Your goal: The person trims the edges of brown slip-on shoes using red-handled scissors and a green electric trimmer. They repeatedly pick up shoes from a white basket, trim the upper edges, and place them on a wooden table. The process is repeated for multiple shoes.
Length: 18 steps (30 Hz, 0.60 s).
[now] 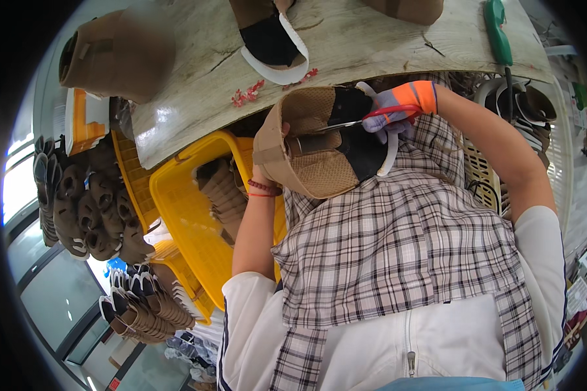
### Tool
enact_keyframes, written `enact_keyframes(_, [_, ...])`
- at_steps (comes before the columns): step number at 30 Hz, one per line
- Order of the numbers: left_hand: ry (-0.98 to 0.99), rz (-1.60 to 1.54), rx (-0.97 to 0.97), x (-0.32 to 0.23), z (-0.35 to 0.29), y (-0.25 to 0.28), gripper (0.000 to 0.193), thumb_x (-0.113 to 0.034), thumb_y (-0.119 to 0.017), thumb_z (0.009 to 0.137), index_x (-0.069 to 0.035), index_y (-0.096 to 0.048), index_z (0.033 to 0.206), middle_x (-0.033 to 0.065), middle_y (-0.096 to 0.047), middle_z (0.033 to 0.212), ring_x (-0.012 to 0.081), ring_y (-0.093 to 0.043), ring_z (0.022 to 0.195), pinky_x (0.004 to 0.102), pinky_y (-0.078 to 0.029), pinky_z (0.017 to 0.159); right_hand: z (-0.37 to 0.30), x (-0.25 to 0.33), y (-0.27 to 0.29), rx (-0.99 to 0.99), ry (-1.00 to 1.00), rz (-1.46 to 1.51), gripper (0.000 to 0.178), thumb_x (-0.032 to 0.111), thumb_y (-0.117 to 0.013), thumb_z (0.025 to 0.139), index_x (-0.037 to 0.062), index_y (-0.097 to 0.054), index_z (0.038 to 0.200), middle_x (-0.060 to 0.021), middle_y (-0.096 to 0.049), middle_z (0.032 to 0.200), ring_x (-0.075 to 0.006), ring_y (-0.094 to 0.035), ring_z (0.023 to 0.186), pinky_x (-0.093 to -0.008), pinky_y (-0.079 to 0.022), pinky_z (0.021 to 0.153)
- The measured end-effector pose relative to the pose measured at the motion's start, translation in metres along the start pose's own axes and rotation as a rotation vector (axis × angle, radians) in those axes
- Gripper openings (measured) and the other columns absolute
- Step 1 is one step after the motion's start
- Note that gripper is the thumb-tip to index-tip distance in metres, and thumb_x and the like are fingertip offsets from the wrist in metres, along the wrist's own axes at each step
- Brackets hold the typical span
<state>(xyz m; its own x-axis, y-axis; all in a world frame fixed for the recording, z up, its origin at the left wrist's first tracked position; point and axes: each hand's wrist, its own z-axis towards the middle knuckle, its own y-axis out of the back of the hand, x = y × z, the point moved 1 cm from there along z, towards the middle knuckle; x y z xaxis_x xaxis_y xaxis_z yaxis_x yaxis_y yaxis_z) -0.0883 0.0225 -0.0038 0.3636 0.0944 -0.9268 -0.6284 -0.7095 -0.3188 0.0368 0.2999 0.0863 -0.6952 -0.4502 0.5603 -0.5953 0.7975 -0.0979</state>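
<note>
A brown shoe upper [314,173] with a mesh lining, black inner pieces and white edging is held in front of my body. My left hand [261,177] is closed around its left side, with fingertips curled over into the opening. My right hand [396,104], in a lilac and orange glove, is wrapped around the red handles of a pair of scissors [407,109]. The scissor blades reach left into the upper, between the black pieces. Whether they are cutting anything cannot be made out.
On the worn table [195,111] lie another upper [284,58], a brown boot-shaped piece [111,55], red scraps [246,95] and a green-handled tool [497,32]. A yellow crate [176,189] holding brown pieces stands left. More stacked uppers [147,306] are at lower left.
</note>
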Motion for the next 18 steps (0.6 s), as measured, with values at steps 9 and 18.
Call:
enact_keyframes(9, [0.044,0.269,0.041,-0.086,-0.049,-0.017,0.033,-0.004,-0.053,0.089,0.002,-0.055,0.122,0.0075,-0.061,0.116,0.0156,-0.057,0.106,0.0279,-0.044,0.093,-0.021,-0.048,-0.04,-0.226,0.326,-0.278,0.058,0.057,-0.059,0.084,-0.0008,-0.063,0.083,-0.0194,-0.062,0.072,-0.0273,-0.057,0.064,-0.0402,-0.046,0.06])
enact_keyframes(18, [-1.442,1.897,0.266,-0.311,-0.043,-0.127,0.029,-0.011,-0.057,0.078,-0.005,-0.067,0.104,0.0172,-0.065,0.105,0.0275,-0.065,0.092,0.0364,-0.051,0.08,-0.027,-0.083,-0.067,-0.289,0.665,0.336,0.045,0.044,-0.048,0.095,0.0035,-0.067,0.097,-0.0012,-0.047,0.053,-0.012,-0.044,0.046,-0.0283,-0.039,0.047])
